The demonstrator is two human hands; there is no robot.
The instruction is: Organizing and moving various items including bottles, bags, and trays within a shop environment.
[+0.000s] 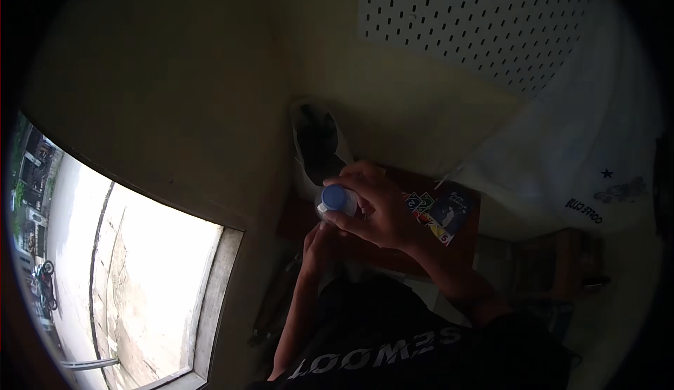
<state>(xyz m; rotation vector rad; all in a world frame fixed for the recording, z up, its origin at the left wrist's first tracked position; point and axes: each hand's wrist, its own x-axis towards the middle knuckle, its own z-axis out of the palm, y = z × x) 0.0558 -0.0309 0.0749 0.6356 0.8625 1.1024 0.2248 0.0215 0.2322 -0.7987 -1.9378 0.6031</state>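
A clear plastic bottle (320, 207) with a blue screw cap (334, 197) is held upright in front of me, seen from above. My right hand (371, 205) has its fingers and thumb around the cap and the bottle's neck. Lower down, my left hand (316, 245) is at the bottle's side, its fingers partly hidden beneath the right hand and the bottle. How much of the bottle the left hand grips is dark but it looks closed on it. The bottle's lower part is hidden.
Beneath my hands is a reddish-brown table (466, 242) with playing cards (419, 202) and a dark blue printed booklet (449, 212). A white open container (345, 150) with dark contents stands behind the bottle. White cloth (558, 153) hangs at right below a pegboard (463, 16). A bright window opening (218, 284) is left.
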